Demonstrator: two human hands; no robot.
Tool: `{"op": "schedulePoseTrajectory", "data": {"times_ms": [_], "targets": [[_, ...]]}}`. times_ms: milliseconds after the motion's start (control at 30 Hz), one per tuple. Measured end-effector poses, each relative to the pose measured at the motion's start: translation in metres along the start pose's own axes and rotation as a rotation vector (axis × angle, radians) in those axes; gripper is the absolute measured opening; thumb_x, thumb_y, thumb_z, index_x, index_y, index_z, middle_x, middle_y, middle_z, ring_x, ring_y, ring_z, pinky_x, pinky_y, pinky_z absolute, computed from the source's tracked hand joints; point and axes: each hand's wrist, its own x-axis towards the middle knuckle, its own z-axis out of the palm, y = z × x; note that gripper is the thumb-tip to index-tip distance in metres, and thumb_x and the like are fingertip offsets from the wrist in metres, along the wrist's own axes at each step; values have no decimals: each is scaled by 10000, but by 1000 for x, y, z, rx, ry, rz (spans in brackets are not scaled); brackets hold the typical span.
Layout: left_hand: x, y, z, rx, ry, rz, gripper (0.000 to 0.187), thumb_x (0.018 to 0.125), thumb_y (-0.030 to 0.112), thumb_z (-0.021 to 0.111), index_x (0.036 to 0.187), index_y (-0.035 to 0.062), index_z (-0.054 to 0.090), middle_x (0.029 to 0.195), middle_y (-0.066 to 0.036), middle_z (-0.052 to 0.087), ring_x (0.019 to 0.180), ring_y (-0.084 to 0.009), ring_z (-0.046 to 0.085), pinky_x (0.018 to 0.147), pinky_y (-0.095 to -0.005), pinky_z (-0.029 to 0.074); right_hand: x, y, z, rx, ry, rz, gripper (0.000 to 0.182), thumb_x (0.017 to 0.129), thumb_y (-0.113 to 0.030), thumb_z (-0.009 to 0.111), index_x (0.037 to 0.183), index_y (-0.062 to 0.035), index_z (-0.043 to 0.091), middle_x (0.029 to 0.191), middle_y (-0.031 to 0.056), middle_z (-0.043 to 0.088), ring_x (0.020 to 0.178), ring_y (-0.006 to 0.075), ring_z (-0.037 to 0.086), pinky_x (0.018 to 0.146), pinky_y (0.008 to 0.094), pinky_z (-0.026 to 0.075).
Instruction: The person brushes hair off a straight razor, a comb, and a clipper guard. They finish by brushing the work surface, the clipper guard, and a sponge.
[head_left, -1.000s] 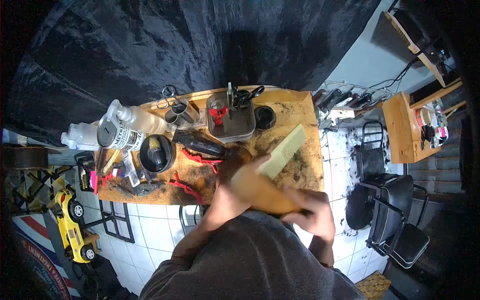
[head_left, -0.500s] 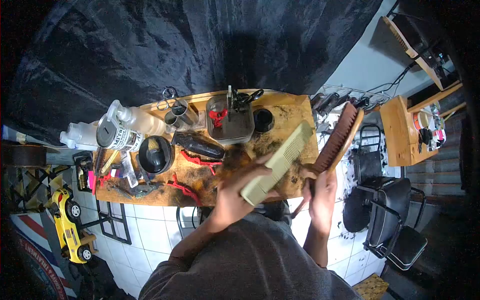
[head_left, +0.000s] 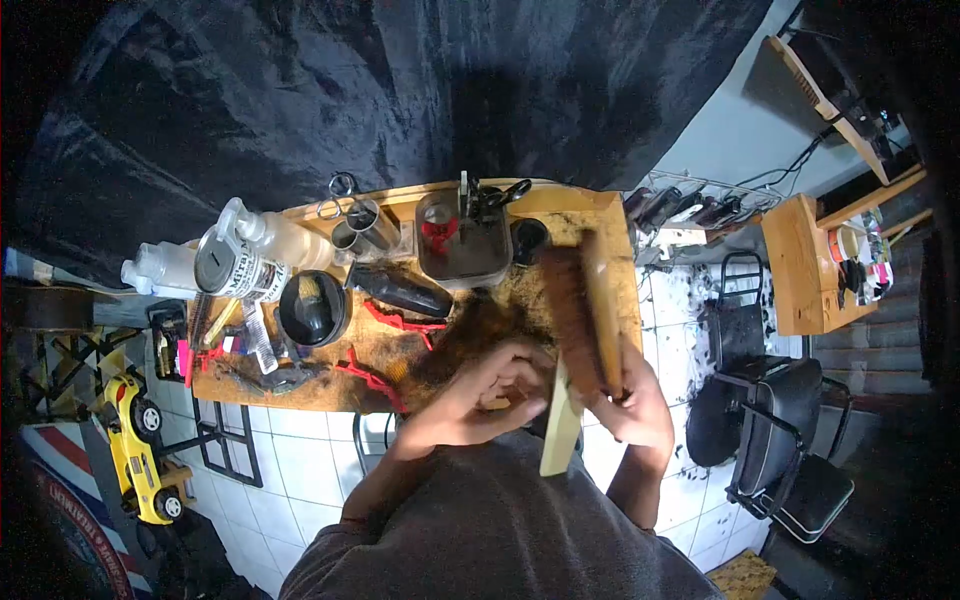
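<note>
My left hand (head_left: 485, 400) is curled, its fingertips at the pale yellow-green comb (head_left: 562, 425), which now stands nearly edge-on to me. My right hand (head_left: 637, 405) grips a wooden-backed brush (head_left: 602, 310) with brown bristles turned to the left. The brush lies over the upper part of the comb and hides it; both are somewhat blurred. Beneath my hands, dark hair clippings (head_left: 480, 335) are spread on the wooden table (head_left: 620, 230).
A black hair clipper (head_left: 400, 290), red clips (head_left: 370, 382), a black bowl (head_left: 312, 310) and a metal tray (head_left: 465, 262) lie on the table. Bottles (head_left: 285, 240) stand at the left. A black chair (head_left: 785, 400) is to the right, with hair on the tiled floor.
The brush has moved left and down, from the table's right side onto the comb. The comb has turned from a broad slant to a narrow, steeper position.
</note>
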Motion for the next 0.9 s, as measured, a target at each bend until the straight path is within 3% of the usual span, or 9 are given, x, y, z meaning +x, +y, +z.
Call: {"op": "schedulePoseTrajectory", "data": {"times_ms": [67,133,200,367,533,733,800,833,900], "targets": [[1,0,7,-4,146,-20,283,910,110,566,1160,25,467,914,-77,599,821,-109,589,685,-259,499,2,3,0,-132,-76,-102,305,762,0,595,1045,17,483,820,64,554,766,129,548,666,280,444],[9,17,1,315,-86,-416,320,886,116,612,1152,11,468,883,-70,603,727,-98,595,623,-241,498,3,0,0,-264,-152,-210,344,778,-7,616,1086,22,465,824,86,575,689,161,591,631,280,476],[6,10,0,301,-75,-425,293,890,103,608,1134,4,479,884,-64,612,650,-89,582,589,-239,497,2,-10,2,66,-200,157,322,806,6,576,1098,20,441,770,72,560,552,128,561,494,261,452],[-1,6,-4,19,179,-225,296,895,25,565,1176,-8,478,985,-84,619,793,-122,617,653,-242,544,0,1,1,354,-30,132,259,849,53,375,1106,23,393,670,73,519,373,105,433,326,233,334],[1,8,2,-126,340,-25,286,858,-21,596,1128,-17,500,978,-92,629,859,-132,632,683,-255,571,-11,18,-8,591,-60,83,154,899,-16,446,1039,2,385,659,69,511,323,73,381,273,228,280],[9,5,6,3,455,152,211,879,-47,541,1086,-46,505,987,-110,625,905,-184,632,817,-339,572,-11,0,3,482,184,60,457,887,-9,489,1304,11,302,689,50,529,319,51,341,271,222,282],[11,4,7,-133,498,204,196,887,-38,533,1080,-54,498,1004,-119,619,931,-201,627,840,-356,565,-14,8,-2,111,206,-94,654,860,11,511,1418,-17,171,875,94,572,535,109,536,486,229,469],[12,5,7,-155,575,210,189,894,-21,531,1077,-54,493,1026,-129,611,961,-215,618,855,-359,557,-16,7,-1,106,237,-94,707,849,0,510,1444,-24,129,1134,146,518,968,194,566,865,306,456],[14,3,4,-129,642,220,184,909,20,528,1075,-55,494,1092,-151,583,1031,-243,589,877,-362,547,-25,-13,3,228,249,113,711,850,-9,502,1446,-12,115,1246,167,443,1101,220,485,950,330,381]]}}
